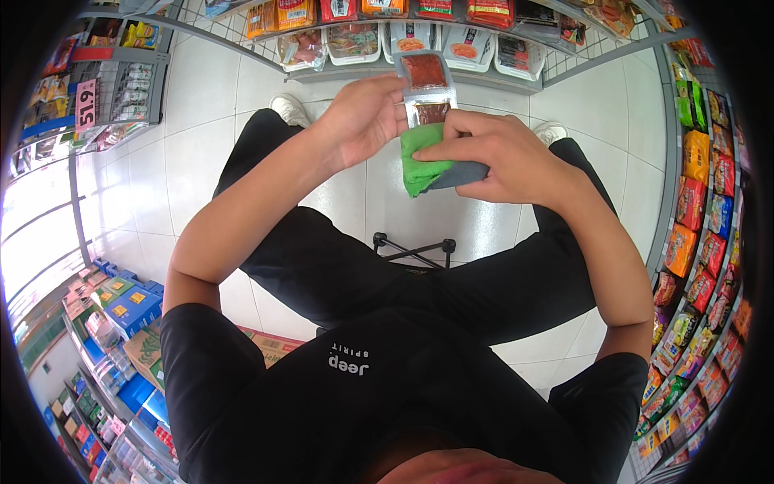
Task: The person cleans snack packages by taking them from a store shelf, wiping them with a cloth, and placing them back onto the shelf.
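Observation:
My left hand (372, 115) grips the left edge of a pair of joined, silver-edged vacuum packs (425, 71) with reddish-brown food inside. One pack lies above the other, and the lower one is partly covered. In my right hand (508, 151) is a folded microfibre cloth (423, 160), green on one side and grey on the other. The cloth overlaps the bottom of the lower pack; whether it presses on it I cannot tell. Both hands are held above the tiled floor, between my knees and in front of a low shelf.
White plastic baskets (354, 45) of packaged food line the bottom of a grey shelf rack (502, 81) ahead. Shelves of bagged snacks and noodles (689, 199) curve along my right. Boxes (130, 305) stand at lower left. Folding-stool legs (417, 249) show between my thighs.

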A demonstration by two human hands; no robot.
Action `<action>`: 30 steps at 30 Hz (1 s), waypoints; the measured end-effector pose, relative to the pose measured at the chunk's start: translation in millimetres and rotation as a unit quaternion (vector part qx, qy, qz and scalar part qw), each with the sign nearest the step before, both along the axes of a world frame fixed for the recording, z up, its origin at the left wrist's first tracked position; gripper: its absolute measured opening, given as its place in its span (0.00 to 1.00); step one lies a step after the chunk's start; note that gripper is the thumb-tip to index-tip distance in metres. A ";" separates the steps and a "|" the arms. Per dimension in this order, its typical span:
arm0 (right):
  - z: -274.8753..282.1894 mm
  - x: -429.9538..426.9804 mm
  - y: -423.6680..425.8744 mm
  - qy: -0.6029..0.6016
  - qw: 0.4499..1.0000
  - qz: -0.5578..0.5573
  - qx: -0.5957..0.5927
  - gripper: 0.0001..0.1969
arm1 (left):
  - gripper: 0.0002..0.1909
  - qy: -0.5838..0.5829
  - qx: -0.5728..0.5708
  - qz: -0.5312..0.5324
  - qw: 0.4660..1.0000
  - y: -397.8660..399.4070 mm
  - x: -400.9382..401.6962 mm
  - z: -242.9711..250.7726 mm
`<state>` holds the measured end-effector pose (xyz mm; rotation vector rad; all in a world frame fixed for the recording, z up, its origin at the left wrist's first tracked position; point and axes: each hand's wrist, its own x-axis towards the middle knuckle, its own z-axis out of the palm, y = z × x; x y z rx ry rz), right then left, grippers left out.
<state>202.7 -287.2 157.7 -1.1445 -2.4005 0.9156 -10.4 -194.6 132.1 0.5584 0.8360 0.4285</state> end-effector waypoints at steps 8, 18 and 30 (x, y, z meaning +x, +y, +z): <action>-8.8 15.6 11.6 0.009 0.979 -0.173 0.109 0.27 | 0.16 0.018 0.041 -0.050 0.998 -0.8 2.2 7.6; -5.1 11.5 10.4 0.066 0.984 -0.148 0.073 0.28 | 0.20 0.009 0.107 -0.098 0.989 -13.7 2.6 17.1; -7.5 22.6 19.6 0.079 0.955 -0.253 0.132 0.29 | 0.21 -0.013 0.096 -0.140 0.985 -9.0 2.1 16.9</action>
